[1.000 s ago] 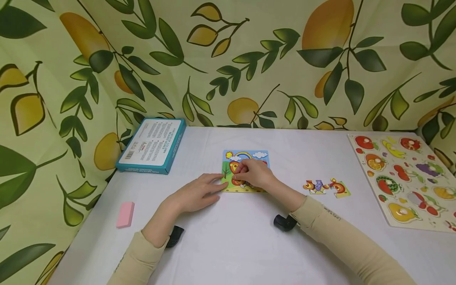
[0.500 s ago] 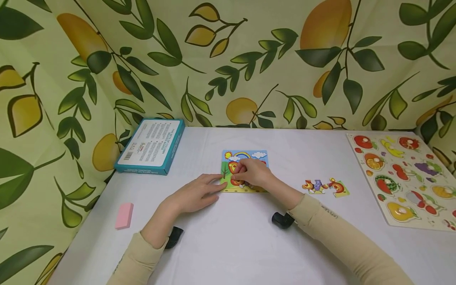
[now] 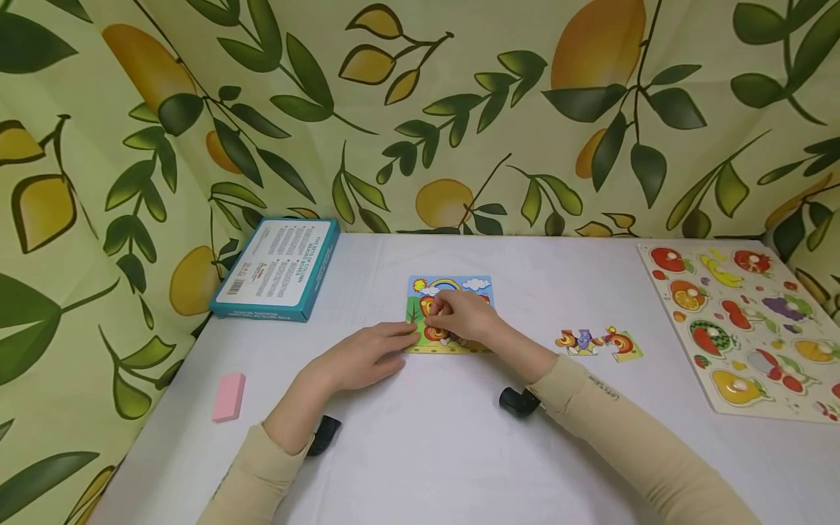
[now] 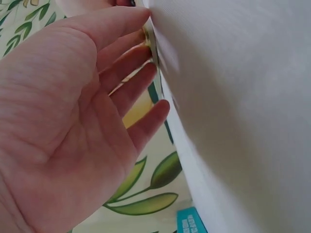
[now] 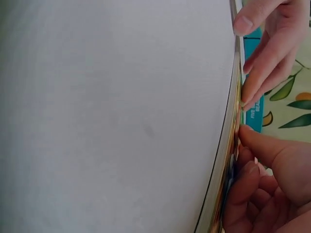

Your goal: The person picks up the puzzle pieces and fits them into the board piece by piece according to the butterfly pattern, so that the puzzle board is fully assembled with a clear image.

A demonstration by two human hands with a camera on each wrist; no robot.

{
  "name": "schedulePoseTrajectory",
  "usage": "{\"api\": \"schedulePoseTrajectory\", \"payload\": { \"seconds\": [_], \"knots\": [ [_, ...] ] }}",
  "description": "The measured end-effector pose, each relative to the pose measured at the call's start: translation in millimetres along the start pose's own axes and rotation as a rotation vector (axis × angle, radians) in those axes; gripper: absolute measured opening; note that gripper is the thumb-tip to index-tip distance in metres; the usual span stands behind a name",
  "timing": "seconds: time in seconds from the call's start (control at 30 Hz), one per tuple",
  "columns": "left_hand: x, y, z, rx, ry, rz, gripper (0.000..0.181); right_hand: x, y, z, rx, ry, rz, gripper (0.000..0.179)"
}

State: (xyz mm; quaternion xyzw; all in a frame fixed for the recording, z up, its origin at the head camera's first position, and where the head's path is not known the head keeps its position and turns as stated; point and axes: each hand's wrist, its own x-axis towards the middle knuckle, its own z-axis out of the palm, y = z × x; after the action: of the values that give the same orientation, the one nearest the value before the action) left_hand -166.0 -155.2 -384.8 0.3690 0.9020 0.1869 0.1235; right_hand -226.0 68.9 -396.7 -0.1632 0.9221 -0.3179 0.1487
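Note:
A small jigsaw puzzle board lies at the middle of the table, with a sun, rainbow, clouds and a red-orange figure on it. My left hand rests its fairly straight fingertips on the board's left edge; its palm shows in the left wrist view. Over the board's middle, my right hand has its fingers curled and thumb against forefinger, pinching a puzzle piece that the fingers mostly hide. In the right wrist view the right thumb touches the board. Loose puzzle pieces lie to the right of the board.
A wooden fruit peg puzzle lies at the right. A teal and white box stands at the back left, and a pink block lies nearer on that side. Patterned cloth hangs behind the table.
My left fingers have drawn closer together and slid slightly at the board's edge. The right hand stays almost in place over the board. The head view has shifted a little.

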Motion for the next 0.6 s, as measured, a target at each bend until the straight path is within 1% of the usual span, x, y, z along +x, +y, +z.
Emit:
{"api": "schedulePoseTrajectory", "payload": {
  "seconds": [0.2, 0.27, 0.37, 0.5, 0.6],
  "knots": [
    [6.0, 2.6, 0.1, 0.087, 0.026, 0.033, 0.044, 0.4, 4.9, -4.9, 0.033, -0.032, -0.055, 0.016],
    [8.5, 3.8, -0.2, 0.097, 0.04, 0.053, 0.042, 0.2, 6.4, -5.9, 0.043, -0.041, -0.066, 0.016],
    [11.4, 5.4, -0.9, 0.076, 0.032, 0.056, 0.041, -0.2, 8.1, -6.5, 0.067, -0.05, -0.071, 0.017],
    [12.8, 5.9, -1.5, 0.021, -0.009, 0.018, 0.042, -0.9, 9.9, -6.3, 0.088, -0.05, -0.08, 0.018],
    [12.9, 5.9, -1.6, 0.0, -0.023, -0.008, 0.043, -1.6, 11.1, -5.9, 0.085, -0.05, -0.104, 0.017]
  ]
}}
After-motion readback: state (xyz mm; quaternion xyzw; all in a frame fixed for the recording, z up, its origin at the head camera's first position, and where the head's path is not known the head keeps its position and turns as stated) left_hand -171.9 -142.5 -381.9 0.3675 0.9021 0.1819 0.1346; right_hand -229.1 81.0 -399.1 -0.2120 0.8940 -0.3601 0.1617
